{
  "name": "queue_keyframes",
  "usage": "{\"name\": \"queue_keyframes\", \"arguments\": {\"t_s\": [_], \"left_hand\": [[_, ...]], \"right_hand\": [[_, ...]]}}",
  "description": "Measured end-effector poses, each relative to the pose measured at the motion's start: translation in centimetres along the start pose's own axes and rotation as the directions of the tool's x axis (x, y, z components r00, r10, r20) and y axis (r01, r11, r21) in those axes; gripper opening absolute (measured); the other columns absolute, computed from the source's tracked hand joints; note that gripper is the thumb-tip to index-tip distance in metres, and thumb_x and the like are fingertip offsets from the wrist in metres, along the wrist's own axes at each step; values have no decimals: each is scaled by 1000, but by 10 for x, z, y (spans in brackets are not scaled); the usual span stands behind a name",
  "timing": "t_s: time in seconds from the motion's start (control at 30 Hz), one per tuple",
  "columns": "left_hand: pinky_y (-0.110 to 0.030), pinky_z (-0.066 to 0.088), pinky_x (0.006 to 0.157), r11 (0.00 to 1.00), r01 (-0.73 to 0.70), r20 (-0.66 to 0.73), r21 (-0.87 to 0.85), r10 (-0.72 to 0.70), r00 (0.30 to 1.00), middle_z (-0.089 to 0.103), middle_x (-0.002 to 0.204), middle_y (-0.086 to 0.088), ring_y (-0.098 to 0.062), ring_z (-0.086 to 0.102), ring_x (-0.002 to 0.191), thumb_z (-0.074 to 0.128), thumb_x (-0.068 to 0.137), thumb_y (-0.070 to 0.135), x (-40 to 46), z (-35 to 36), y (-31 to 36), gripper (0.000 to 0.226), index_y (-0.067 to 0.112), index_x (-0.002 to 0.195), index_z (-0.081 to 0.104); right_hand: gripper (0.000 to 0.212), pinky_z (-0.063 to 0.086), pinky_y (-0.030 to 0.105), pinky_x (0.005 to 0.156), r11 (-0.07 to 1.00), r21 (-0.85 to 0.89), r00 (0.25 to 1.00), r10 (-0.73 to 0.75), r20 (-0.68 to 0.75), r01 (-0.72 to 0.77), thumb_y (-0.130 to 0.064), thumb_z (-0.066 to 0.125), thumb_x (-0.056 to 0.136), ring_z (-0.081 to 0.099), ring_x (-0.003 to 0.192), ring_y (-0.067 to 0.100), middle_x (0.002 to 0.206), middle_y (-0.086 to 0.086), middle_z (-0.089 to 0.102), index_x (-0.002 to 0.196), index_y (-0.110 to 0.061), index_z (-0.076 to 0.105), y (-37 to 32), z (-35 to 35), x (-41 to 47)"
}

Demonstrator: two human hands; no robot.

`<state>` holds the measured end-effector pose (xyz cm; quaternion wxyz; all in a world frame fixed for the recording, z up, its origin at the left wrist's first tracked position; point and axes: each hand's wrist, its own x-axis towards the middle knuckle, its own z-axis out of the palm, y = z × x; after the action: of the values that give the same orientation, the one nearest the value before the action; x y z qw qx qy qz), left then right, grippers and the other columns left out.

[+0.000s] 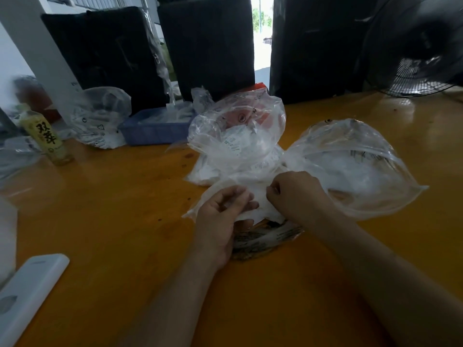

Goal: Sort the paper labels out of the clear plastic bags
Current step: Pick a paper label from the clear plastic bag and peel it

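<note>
A small clear plastic bag [253, 196] lies between my hands at the middle of the orange table [120, 221]. My left hand [223, 214] holds its left side, fingers curled round the film. My right hand [293, 194] pinches the same bag at its right side. Under my hands lies a flat stack of printed paper labels [263, 240]. Behind them sits a puffed clear bag [238, 136] with white labels inside. A larger clear bag [350, 166] spreads to the right, partly over my right wrist.
A blue tray [152, 132] with plastic pieces stands at the back, beside another clear bag [100, 116]. A yellow bottle [47, 136] stands at the left, a white device [27, 289] lies at the near left. Black boxes [208, 43] line the back; a fan [421, 46] sits at the right.
</note>
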<state>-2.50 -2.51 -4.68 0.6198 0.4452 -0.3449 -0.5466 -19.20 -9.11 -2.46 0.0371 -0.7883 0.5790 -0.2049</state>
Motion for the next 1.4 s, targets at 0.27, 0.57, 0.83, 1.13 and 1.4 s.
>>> {"name": "queue_keyframes", "arguments": {"t_s": [0.27, 0.57, 0.83, 1.13, 1.4], "left_hand": [[-18, 54, 51, 999, -15, 37, -46, 17, 999, 81, 108, -9, -22, 80, 94, 75, 91, 6, 1, -3, 0, 10, 12, 98, 75], [-27, 64, 77, 978, -7, 48, -210, 17, 999, 79, 104, -21, -34, 79, 95, 81, 77, 12, 5, -2, -4, 14, 5, 88, 79], [-27, 63, 80, 983, 7, 73, -183, 6, 997, 79, 109, -20, -31, 79, 100, 83, 77, 19, 5, -3, -4, 19, 10, 94, 85], [-27, 63, 81, 978, 31, 66, -208, -18, 998, 79, 111, -21, -32, 79, 101, 82, 79, 18, 4, -2, -3, 26, 6, 103, 81], [-26, 63, 81, 978, 24, 76, -205, -9, 997, 79, 109, -20, -30, 79, 98, 80, 77, 13, 4, -3, -3, 37, 2, 112, 75]], "right_hand": [[21, 45, 23, 50, 567, 799, 979, 127, 158, -202, -33, 67, 99, 53, 49, 13, 59, 4, 63, 89, -16, 76, 16, -21, 0], [13, 61, 27, 70, 320, 929, 983, 84, 164, -183, -6, 73, 92, 74, 78, 27, 85, 16, 74, 102, 2, 69, 13, -26, 1], [9, 60, 27, 74, 296, 950, 995, -1, 104, -99, -8, 68, 96, 74, 82, 27, 89, 16, 75, 101, -1, 72, 8, -29, 0], [4, 60, 24, 76, 571, 819, 996, -88, -4, 54, -13, 71, 95, 76, 79, 17, 83, 2, 77, 99, -13, 71, 1, -30, -5], [5, 62, 39, 82, 727, 670, 988, -101, -117, 154, -17, 73, 94, 74, 76, 8, 79, -6, 76, 97, -21, 71, -4, -27, -7]]}}
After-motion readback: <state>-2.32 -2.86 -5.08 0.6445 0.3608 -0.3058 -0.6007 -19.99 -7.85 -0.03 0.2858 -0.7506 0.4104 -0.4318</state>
